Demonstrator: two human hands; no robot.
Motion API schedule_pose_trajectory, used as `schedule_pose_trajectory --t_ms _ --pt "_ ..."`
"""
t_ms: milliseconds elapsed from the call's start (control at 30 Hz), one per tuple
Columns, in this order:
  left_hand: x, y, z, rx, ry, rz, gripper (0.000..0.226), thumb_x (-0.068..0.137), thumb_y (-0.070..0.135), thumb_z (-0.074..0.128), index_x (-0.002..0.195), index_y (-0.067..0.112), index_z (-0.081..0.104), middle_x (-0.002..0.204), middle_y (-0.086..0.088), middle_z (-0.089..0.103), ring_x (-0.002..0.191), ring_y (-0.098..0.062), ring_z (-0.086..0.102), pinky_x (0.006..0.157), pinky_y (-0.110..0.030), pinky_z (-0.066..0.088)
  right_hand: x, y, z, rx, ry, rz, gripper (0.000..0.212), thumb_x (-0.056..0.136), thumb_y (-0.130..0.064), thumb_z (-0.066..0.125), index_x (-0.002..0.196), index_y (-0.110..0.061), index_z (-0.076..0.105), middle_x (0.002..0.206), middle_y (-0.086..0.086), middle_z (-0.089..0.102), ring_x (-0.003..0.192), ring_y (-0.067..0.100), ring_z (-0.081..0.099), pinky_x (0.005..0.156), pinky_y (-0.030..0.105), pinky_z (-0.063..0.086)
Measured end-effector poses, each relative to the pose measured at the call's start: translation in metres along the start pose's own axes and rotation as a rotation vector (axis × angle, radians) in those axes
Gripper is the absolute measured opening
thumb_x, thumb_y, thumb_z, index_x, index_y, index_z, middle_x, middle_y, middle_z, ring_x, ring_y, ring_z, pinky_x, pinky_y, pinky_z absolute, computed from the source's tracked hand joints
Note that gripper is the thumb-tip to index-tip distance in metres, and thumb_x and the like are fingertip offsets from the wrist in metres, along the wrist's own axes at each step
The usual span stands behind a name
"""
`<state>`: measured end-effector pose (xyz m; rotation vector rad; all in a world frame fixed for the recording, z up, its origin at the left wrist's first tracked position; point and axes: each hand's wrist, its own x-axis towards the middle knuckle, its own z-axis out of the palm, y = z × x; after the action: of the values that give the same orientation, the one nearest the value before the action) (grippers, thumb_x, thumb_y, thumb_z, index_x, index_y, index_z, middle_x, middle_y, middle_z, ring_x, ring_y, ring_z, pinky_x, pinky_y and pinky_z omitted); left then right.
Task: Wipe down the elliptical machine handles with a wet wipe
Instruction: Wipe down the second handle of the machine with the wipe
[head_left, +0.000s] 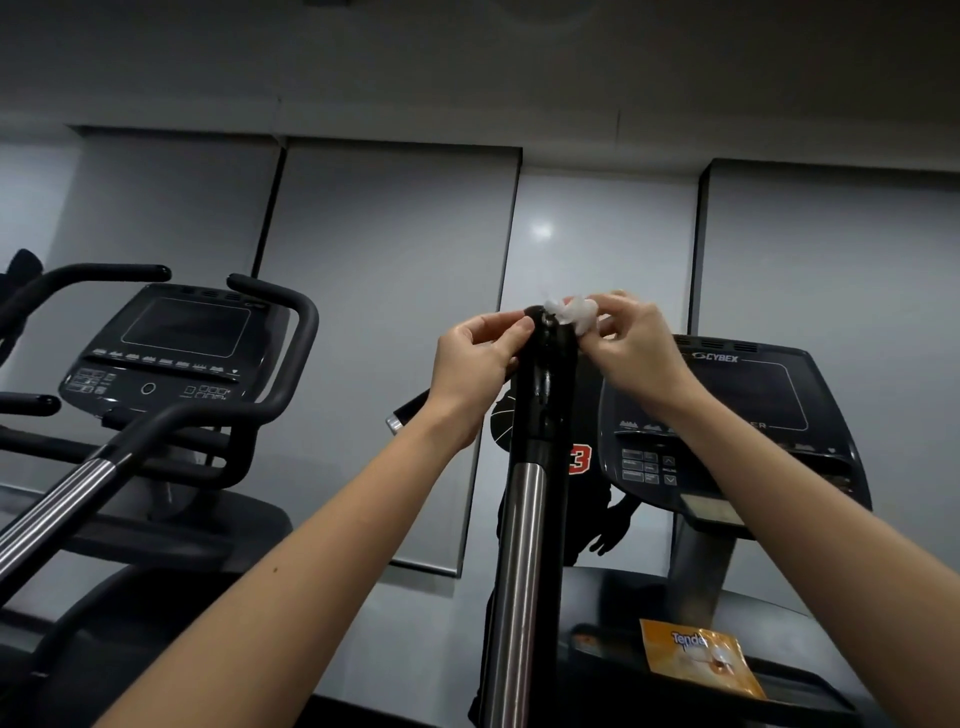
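– At the top of the upright handle (545, 374), what is seen?
– 2 bare hands are seen there, 1 on each side of the black grip. The wet wipe (571, 312), white and bunched, is held against the right side of the grip's rounded tip, touching it.
– How is the wipe held?
– It is pinched by the right hand (634, 338) between thumb and forefinger; the other fingers are curled loosely behind it.
– And the left hand (478, 358)?
– The tip of the grip is pinched from the left between its thumb and bent forefinger, with the remaining fingers folded toward the palm. Whether an edge of the wipe is also caught there cannot be told.
– What is found below the grip?
– The black grip is continued downward by a chrome tube (519, 545), which is seen between the 2 forearms and runs to the lower edge of the view.
– What is placed around it?
– A console (737, 410) marked CYBEX is seen just right of the handle, partly hidden by the right wrist. An orange packet (698, 657) is laid flat on the dark ledge (810, 696) beneath it, at the lower right, well apart from the hands. A 2nd machine (171, 343), with its own screen and curved black bars, is set to the left. Grey wall panels (389, 260) are seen behind, and a dark figure (587, 509) with a red 3 is reflected in them behind the handle.
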<state>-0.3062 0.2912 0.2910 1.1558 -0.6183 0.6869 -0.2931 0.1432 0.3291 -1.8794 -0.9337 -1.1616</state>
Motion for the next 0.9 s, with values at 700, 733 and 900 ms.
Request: schedule_pose_trajectory --t_ms 700,733,900 --pt "-0.008 -0.006 0.007 -0.066 -0.017 0.063 0.02 0.084 0.009 0.065 0.103 0.013 0.06 0.09 -0.001 0.067 0.079 -0.013 0.066 0.076 -0.024 0.057 0.051 0.021 0.033 0.348 0.064 0.363 0.019 0.082 -0.006 0.068 0.095 0.008 0.068 0.081 0.012 0.066 0.072 0.019 0.061 0.084 0.036 0.052" --pt "-0.008 -0.007 0.007 -0.061 -0.011 0.062 0.021 0.084 0.009 0.066 0.103 0.013 0.06 0.091 -0.002 0.067 0.08 -0.014 0.066 0.077 -0.025 0.057 0.048 0.025 0.036 0.409 0.061 0.416 0.016 0.081 -0.003 0.067 0.093 0.009 0.067 0.075 0.01 0.064 0.069 0.019 0.059 0.081 0.036 0.052" --pt "-0.008 -0.007 0.008 -0.051 0.004 0.056 0.023 0.083 0.011 0.067 0.105 0.012 0.06 0.095 -0.003 0.067 0.086 -0.017 0.066 0.083 -0.031 0.056 0.017 0.033 0.05 0.683 0.127 0.607 0.004 0.084 0.007 0.06 0.085 0.007 0.064 0.07 0.014 0.059 0.062 0.021 0.057 0.064 0.027 0.051"
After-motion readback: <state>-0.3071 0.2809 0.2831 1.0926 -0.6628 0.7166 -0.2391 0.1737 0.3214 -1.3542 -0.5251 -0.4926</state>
